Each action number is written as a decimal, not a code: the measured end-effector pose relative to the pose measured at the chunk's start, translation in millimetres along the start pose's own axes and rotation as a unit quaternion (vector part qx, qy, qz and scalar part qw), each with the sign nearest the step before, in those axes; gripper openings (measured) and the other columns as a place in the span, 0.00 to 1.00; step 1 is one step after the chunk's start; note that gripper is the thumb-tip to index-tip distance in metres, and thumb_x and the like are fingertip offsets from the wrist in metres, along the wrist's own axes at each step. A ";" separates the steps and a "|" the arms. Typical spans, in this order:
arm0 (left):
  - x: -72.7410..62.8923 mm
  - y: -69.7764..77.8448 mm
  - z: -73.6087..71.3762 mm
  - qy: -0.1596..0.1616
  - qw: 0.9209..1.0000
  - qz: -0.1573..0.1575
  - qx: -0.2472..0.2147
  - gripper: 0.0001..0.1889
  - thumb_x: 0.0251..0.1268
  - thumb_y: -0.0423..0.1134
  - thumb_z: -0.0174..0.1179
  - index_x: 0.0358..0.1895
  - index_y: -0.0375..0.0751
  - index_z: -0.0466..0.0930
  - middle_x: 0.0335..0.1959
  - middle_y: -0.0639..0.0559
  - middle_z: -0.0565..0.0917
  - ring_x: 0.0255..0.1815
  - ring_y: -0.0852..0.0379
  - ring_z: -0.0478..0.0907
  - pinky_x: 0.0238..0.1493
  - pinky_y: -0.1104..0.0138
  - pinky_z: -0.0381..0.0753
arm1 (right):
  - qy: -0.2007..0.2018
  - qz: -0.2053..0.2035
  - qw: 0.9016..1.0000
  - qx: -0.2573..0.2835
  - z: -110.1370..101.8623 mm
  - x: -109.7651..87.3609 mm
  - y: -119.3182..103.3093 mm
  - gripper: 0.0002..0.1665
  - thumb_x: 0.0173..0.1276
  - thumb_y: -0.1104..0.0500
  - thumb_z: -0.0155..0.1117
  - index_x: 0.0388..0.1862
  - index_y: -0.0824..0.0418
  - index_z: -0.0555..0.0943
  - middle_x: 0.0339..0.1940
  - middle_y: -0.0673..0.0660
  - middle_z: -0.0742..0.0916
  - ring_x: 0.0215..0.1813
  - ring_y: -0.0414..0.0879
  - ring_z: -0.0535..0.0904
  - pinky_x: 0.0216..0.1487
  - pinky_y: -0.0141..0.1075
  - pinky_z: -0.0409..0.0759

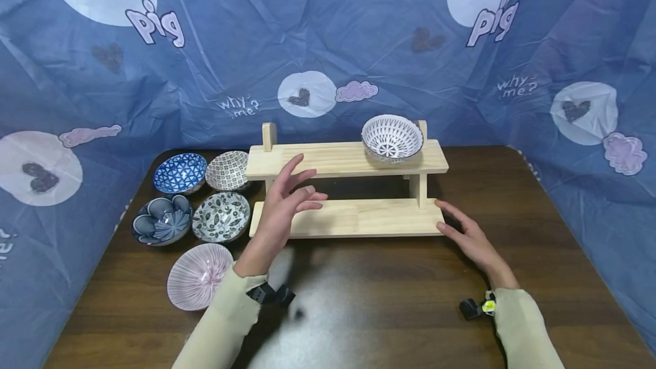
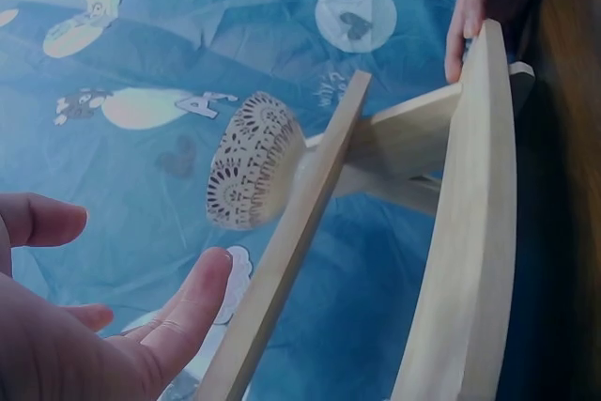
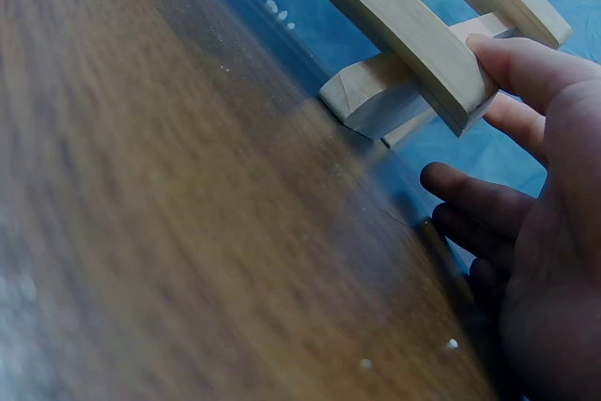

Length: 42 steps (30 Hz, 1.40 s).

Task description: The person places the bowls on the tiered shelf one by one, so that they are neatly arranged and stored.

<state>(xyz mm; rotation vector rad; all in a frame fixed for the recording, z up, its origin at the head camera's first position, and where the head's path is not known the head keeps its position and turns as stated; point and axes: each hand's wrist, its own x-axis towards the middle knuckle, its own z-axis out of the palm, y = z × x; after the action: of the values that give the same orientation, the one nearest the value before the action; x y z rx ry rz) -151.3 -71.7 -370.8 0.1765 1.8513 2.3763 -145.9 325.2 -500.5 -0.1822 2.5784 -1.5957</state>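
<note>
A two-tier wooden shelf (image 1: 348, 218) stands at the back of the table. On the right part of its upper board sits a white bowl with a dark pattern (image 1: 392, 138), tilted toward the front in the head view. My left hand (image 1: 282, 209) hovers before the shelf's left half, fingers spread and holding nothing. In the left wrist view its fingers (image 2: 202, 298) are apart from the bowl. My right hand (image 1: 474, 241) grips the right end of the lower board, thumb at the front corner and index finger at the back corner; its other fingers (image 3: 479, 204) hang free below.
Left of the shelf stand a blue lattice bowl (image 1: 180, 173), a grey-patterned bowl (image 1: 228, 171), a blue petal bowl (image 1: 162, 221) and a leaf-patterned bowl (image 1: 221, 218). A pink striped bowl (image 1: 200, 278) is nearer, beside my left forearm. A blue printed cloth (image 1: 318, 27) surrounds the table.
</note>
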 end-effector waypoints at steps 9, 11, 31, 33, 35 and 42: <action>-17.9 -0.4 -21.5 0.016 1.000 0.001 0.020 0.36 0.69 0.23 0.46 0.80 0.42 0.51 0.71 0.30 0.68 0.37 0.60 0.88 0.42 0.67 0.90 | -0.001 -0.002 1.000 0.006 0.6 -0.6 0.1 0.35 0.76 0.54 0.58 0.78 0.62 0.62 0.80 0.67 0.64 0.80 0.66 0.51 0.77 0.69 0.49; -21.5 -0.3 -26.2 0.021 0.999 0.001 0.027 0.36 0.68 0.22 0.46 0.80 0.42 0.52 0.71 0.30 0.68 0.36 0.60 0.88 0.42 0.68 0.90 | -0.001 0.000 1.000 0.006 0.3 -0.6 0.0 0.35 0.76 0.53 0.58 0.78 0.61 0.62 0.80 0.66 0.63 0.81 0.67 0.51 0.77 0.70 0.48; -56.5 7.6 -69.4 0.059 0.994 -0.015 0.086 0.35 0.70 0.24 0.45 0.80 0.44 0.51 0.64 0.45 0.73 0.40 0.60 0.88 0.44 0.67 0.90 | -0.003 0.000 1.000 0.002 1.2 -0.1 -0.8 0.36 0.76 0.53 0.58 0.78 0.60 0.61 0.80 0.65 0.63 0.81 0.66 0.51 0.77 0.70 0.49; -61.6 8.2 -74.3 0.066 0.994 -0.016 0.083 0.35 0.70 0.23 0.45 0.80 0.44 0.51 0.62 0.50 0.75 0.40 0.60 0.88 0.45 0.66 0.90 | -0.002 0.000 1.000 0.000 1.4 0.1 -0.7 0.36 0.76 0.53 0.58 0.78 0.60 0.62 0.80 0.65 0.63 0.81 0.66 0.52 0.77 0.70 0.49; -66.2 8.5 -79.4 0.071 0.994 -0.014 0.082 0.35 0.71 0.24 0.45 0.79 0.44 0.52 0.58 0.57 0.78 0.39 0.60 0.88 0.45 0.66 0.90 | -0.001 0.000 1.000 -0.002 1.2 0.2 -0.6 0.36 0.76 0.53 0.59 0.78 0.60 0.62 0.80 0.65 0.64 0.81 0.66 0.52 0.77 0.70 0.50; -81.7 8.5 -97.7 0.068 0.995 0.036 0.064 0.31 0.73 0.23 0.45 0.76 0.46 0.58 0.54 0.64 0.83 0.38 0.58 0.89 0.41 0.66 0.91 | 0.000 -0.005 1.000 -0.004 0.6 -0.7 0.4 0.35 0.77 0.54 0.58 0.78 0.60 0.62 0.80 0.65 0.64 0.80 0.66 0.53 0.77 0.68 0.52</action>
<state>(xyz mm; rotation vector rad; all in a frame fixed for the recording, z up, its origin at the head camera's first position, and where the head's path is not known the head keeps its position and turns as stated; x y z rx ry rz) -87.4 -181.0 -387.6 0.0952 2.0944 2.3718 -145.2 325.1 -501.2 -0.1951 2.5886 -1.5885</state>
